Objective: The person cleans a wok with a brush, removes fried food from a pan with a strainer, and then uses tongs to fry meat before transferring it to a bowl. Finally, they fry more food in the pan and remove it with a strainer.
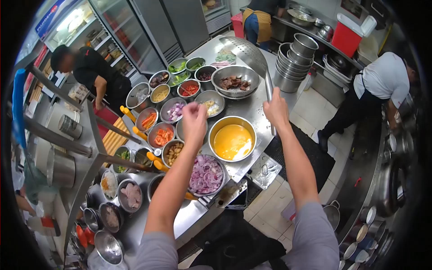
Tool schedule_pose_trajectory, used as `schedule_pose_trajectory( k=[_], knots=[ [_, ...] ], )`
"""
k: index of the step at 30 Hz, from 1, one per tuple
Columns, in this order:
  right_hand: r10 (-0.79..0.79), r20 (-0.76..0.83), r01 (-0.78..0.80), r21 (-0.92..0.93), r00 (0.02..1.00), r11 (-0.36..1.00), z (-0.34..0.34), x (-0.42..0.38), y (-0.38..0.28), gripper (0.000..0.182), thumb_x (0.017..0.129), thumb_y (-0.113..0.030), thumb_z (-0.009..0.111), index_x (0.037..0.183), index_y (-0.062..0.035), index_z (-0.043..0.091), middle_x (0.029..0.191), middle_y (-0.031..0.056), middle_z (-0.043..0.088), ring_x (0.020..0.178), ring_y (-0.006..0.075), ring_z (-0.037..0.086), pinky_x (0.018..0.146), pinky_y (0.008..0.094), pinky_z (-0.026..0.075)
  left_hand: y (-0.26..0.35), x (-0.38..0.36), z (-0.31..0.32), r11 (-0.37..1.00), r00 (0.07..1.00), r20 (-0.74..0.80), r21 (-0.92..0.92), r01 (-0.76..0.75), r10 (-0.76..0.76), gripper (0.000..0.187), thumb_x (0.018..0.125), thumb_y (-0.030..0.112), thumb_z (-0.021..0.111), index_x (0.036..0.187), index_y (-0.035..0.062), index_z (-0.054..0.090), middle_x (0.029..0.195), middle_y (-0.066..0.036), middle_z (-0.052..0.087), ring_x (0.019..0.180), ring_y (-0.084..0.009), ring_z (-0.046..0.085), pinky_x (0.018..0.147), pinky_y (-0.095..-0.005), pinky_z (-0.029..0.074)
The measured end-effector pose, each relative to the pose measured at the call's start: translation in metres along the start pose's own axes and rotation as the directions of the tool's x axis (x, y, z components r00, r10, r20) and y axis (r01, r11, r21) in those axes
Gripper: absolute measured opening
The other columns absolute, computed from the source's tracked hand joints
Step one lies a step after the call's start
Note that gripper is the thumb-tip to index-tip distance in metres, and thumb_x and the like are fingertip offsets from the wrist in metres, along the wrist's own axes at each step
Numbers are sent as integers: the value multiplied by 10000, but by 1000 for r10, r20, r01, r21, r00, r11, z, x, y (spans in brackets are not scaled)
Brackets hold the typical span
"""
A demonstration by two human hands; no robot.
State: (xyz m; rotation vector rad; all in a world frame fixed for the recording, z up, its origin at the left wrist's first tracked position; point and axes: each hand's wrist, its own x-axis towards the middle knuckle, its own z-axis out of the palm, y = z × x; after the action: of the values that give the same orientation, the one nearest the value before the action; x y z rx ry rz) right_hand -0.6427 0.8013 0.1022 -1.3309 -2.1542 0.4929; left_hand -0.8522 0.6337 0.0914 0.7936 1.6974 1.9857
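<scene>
My right hand point(276, 108) is wrapped round the handle of a large perforated skimmer point(245, 53), its round head raised over the far end of the steel counter. My left hand point(195, 122) hovers over the bowls with fingers drawn together; anything between them is hidden. Close by it are a bowl of chopped purple onion point(174, 110) and a bowl with pale pieces, perhaps garlic point(210, 107). Between my hands stands a pot of yellow liquid point(232, 138). Sliced red onion point(206, 174) fills a bowl below my left wrist. Dark meat pieces point(233, 83) lie in a wide bowl beyond.
Bowls of carrot point(146, 120), tomato point(162, 135) and red pepper point(189, 88) crowd the left side. Stacked steel bowls point(291, 63) stand at the far right corner. One person point(96, 74) is across the counter, another point(375, 85) at the stove, a third point(258, 20) at the back.
</scene>
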Motion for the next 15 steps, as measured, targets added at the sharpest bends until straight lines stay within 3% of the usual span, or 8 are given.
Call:
schedule_pose_trajectory(
  k=[3, 6, 7, 8, 10, 13, 14, 15],
  knots=[
    [109, -59, -94, 219, 992, 971, -27, -49, 15, 343, 805, -123, 580, 1098, -6, 445, 823, 284, 623, 777, 465, 617, 711, 533, 467, -22, 70, 57, 892, 919, -22, 231, 388, -394, 516, 869, 266, 715, 1205, -57, 494, 1062, -118, 562, 907, -201, 603, 763, -327, 567],
    [174, -105, -133, 317, 979, 939, -59, -111, 40, 342, 803, -147, 595, 1095, -6, 486, 777, 222, 581, 700, 378, 603, 677, 474, 470, -53, 101, 92, 820, 822, -63, 57, 569, -566, 534, 843, 229, 724, 1224, -65, 494, 1140, -158, 517, 923, -235, 582, 737, -368, 598],
    [228, -72, -186, 367, 971, 911, -71, -135, 48, 323, 808, -125, 597, 1095, -19, 496, 766, 226, 594, 715, 395, 628, 675, 461, 480, -64, 110, 99, 824, 825, -55, 57, 564, -562, 534, 843, 229, 724, 1224, -65, 494, 1140, -158, 517, 923, -235, 582, 737, -368, 598],
    [334, 41, -319, 420, 942, 850, -76, -159, 67, 294, 806, -107, 599, 1066, -19, 495, 694, 151, 536, 670, 293, 617, 638, 420, 473, -77, 119, 103, 812, 813, 7, 69, 580, -582, 471, 844, 180, 700, 1202, -59, 506, 1166, -169, 499, 936, -253, 579, 730, -389, 606],
    [379, 156, -394, 585, 912, 709, -90, -207, 90, 216, 815, -48, 589, 1002, -37, 481, 636, 25, 462, 479, 120, 505, 432, 308, 416, -101, 133, 105, 787, 779, 109, 73, 613, -617, 337, 847, 51, 612, 1157, -44, 521, 1208, -169, 490, 954, -277, 588, 714, -410, 617],
    [443, 226, -472, 653, 868, 592, -106, -272, 113, 226, 814, -26, 578, 989, -42, 437, 625, 9, 460, 421, 103, 476, 384, 263, 405, -89, 122, 109, 773, 773, 48, 105, 625, -632, 372, 859, 39, 582, 1220, -29, 525, 1151, -130, 594, 965, -258, 631, 765, -441, 607],
    [482, 229, -505, 634, 846, 585, -108, -289, 121, 215, 814, -19, 566, 986, -38, 438, 631, 15, 467, 422, 105, 479, 385, 263, 408, -87, 117, 107, 794, 795, 63, 150, 590, -603, 315, 859, 33, 572, 1163, -45, 545, 1015, -127, 638, 839, -247, 667, 689, -412, 618],
    [484, 227, -506, 631, 845, 587, -110, -304, 128, 215, 814, -19, 566, 986, -38, 438, 631, 15, 467, 422, 105, 479, 385, 263, 408, -85, 114, 106, 792, 794, 67, 149, 592, -605, 315, 859, 33, 572, 1163, -45, 545, 1015, -127, 638, 839, -247, 667, 689, -412, 618]
  ],
)
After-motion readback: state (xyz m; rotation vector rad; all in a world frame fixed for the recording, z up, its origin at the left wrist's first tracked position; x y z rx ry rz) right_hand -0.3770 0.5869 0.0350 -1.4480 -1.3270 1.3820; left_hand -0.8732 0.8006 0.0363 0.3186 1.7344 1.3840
